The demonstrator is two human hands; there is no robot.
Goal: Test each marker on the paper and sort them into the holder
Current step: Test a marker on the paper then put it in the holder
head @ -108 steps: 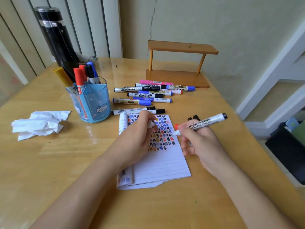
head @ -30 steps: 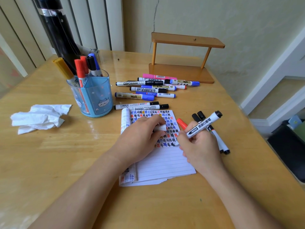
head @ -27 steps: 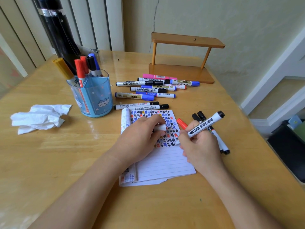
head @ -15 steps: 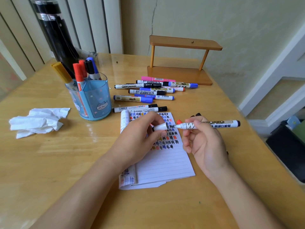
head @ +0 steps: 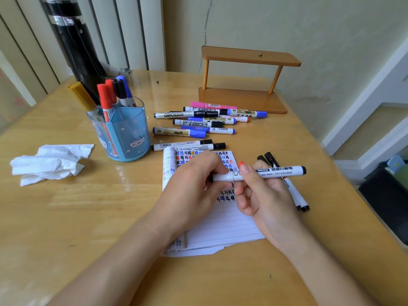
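Marker (head: 278,172): white barrel, black end, held level just above the paper (head: 223,228), between both hands. The fingers of my left hand (head: 192,191) curl round its left end. The fingers of my right hand (head: 267,202) clamp the barrel, thumb across it. My fingers cover the left end, so I cannot tell whether the cap is seated.

Paper: lined pad, upper part filled with coloured test marks, top sheet rolled back at left.

Holder (head: 130,138): blue, left of the pad. Five markers stand in it: one yellow, two red, one black, one blue.

Surface (head: 88,217): glossy pale wood, against a cracked wall.

- Two black-capped markers (head: 189,147) just beyond the pad.
- Two more (head: 295,195) right of my right hand, partly hidden.
- One orange-red tip (head: 240,163) behind my thumb.
- Loose pile (head: 198,122) farther back: about eight, overlapping, count uncertain.
- One crumpled tissue (head: 48,164), far left.
- One wooden shelf (head: 242,96) at the wall.
- One black flask (head: 72,45), top cut off.
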